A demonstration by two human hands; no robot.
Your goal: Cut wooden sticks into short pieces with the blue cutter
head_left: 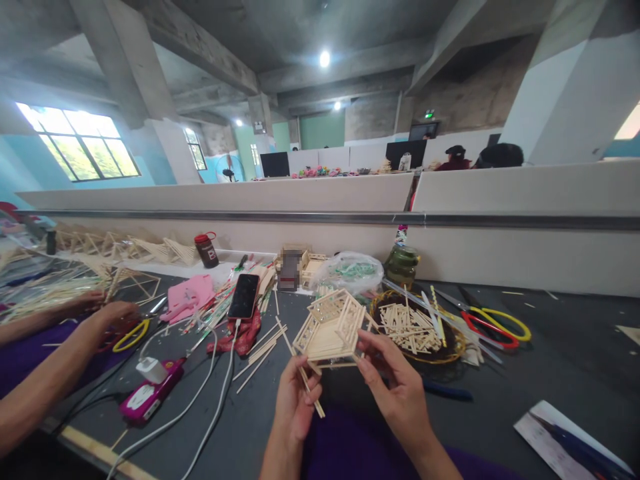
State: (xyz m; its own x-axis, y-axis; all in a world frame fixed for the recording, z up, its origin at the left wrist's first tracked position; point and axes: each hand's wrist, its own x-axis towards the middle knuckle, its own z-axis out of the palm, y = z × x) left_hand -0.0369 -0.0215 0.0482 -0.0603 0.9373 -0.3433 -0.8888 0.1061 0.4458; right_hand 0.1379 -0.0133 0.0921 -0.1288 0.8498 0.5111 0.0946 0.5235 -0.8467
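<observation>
Holding one wooden model (325, 339): left hand (296, 403), grip clamped on it plus sticks (319, 407); right hand (395, 383), grip clamped on its corner.

Left grip (300, 400): fingers curled, thumb upward. Right grip (395, 380): thumb and forefinger pinched. Bare forearms (434, 457) converge.

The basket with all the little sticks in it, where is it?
In the head view, the basket sits on the dark table right of centre, just beyond the right hand, between the stick model and the red-handled scissors.
</observation>
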